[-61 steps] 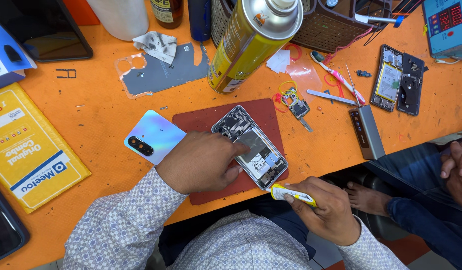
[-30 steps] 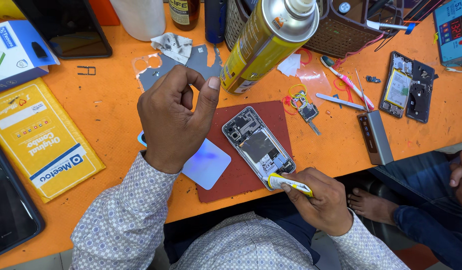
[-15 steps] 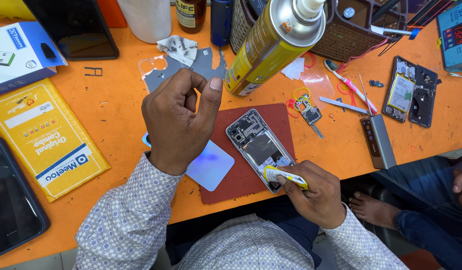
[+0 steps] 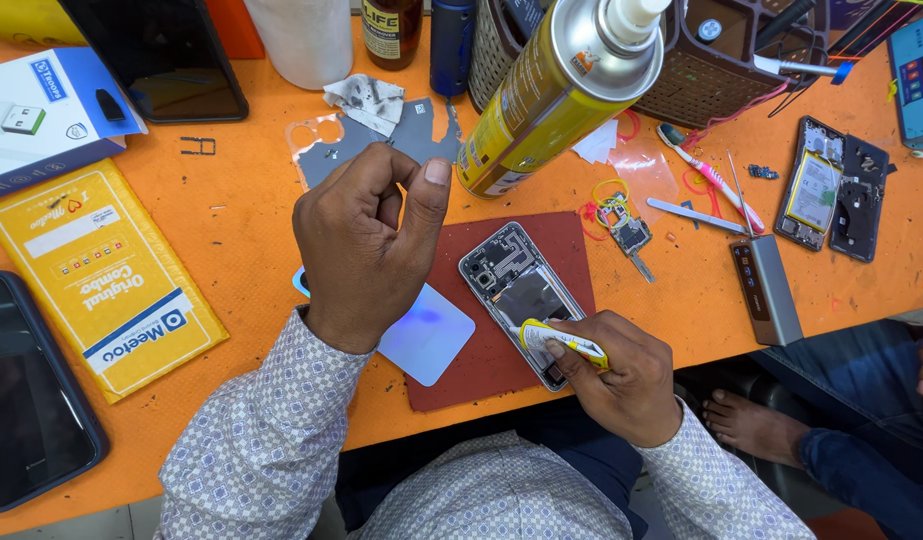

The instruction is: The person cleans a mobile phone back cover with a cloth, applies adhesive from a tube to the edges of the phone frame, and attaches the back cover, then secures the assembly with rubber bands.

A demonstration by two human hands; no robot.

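Table [image 4: 241, 250]: orange. Mat [image 4: 481, 370]: dark red. Spray can [image 4: 551, 100]: yellow-green, white nozzle. Envelope [image 4: 101, 280]: yellow. Sleeve [image 4: 261, 440]: white-grey check pattern. Tube [image 4: 561, 340]: yellow-white.

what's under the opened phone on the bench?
The opened phone lies on a dark red mat over the orange table. The right hand, holding a small yellow tube, covers its near end.

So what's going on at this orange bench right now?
A person sits over an opened phone lying on a dark red mat. The right hand presses a small yellow tube to the phone's lower end. The left hand is raised, curled and holding nothing visible, above a pale back cover.
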